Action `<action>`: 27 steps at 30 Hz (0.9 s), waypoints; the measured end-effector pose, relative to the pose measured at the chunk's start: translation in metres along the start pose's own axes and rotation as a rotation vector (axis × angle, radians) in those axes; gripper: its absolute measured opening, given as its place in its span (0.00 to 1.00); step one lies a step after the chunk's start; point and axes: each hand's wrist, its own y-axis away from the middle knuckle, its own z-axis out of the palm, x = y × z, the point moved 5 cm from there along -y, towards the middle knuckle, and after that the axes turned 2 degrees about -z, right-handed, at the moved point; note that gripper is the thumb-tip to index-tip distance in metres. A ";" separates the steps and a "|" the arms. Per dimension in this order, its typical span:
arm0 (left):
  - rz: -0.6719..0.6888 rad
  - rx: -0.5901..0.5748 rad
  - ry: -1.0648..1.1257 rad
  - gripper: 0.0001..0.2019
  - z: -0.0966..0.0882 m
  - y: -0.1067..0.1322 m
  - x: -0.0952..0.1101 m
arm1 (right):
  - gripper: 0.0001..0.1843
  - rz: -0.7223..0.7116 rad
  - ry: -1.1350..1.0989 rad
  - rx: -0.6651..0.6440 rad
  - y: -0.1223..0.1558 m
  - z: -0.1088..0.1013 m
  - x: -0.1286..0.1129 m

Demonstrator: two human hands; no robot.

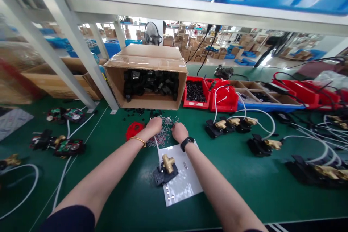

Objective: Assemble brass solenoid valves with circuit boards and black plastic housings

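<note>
My left hand (153, 126), a gold bangle on its wrist, is closed above a spread of small screws (164, 136). A white cable (158, 148) runs up into it from a black module with a brass tee fitting (168, 163). Close beside it, my right hand (179, 132), with a black band on the wrist, is also closed; at its fingertips something small and dark shows, too small to name. Below both hands the black module (165, 177) lies on a white sheet (187, 185), with several small shiny round parts near it.
Behind the hands lies an open cardboard box (146, 58) of black parts. Red bins (195, 103) and a divided tray (272, 105) stand to its right. Cabled brass-fitted modules (262, 145) lie at right, opened circuit-board units (70, 146) at left. A metal post (81, 47) rises at left.
</note>
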 end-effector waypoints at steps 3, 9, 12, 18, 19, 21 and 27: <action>0.021 0.063 0.116 0.13 -0.005 0.006 -0.002 | 0.08 -0.041 0.003 -0.048 0.000 0.004 -0.003; -0.015 0.319 0.486 0.06 -0.032 0.055 -0.021 | 0.10 -0.179 -0.128 -0.077 0.022 -0.011 -0.004; -0.094 0.375 0.698 0.12 -0.020 0.109 -0.040 | 0.11 -0.268 -0.267 -0.134 0.057 -0.011 0.007; -0.201 0.234 0.932 0.12 0.043 0.178 -0.048 | 0.08 -0.226 -0.690 -0.229 0.094 0.010 0.031; -0.203 0.222 0.940 0.11 0.049 0.180 -0.046 | 0.08 -0.216 -0.698 -0.241 0.093 0.012 0.031; -0.191 0.214 0.931 0.09 0.054 0.178 -0.043 | 0.08 -0.225 -0.698 -0.271 0.092 0.014 0.028; -0.028 0.251 0.774 0.04 0.046 0.171 -0.031 | 0.05 -0.339 -0.618 -0.289 0.095 0.004 0.018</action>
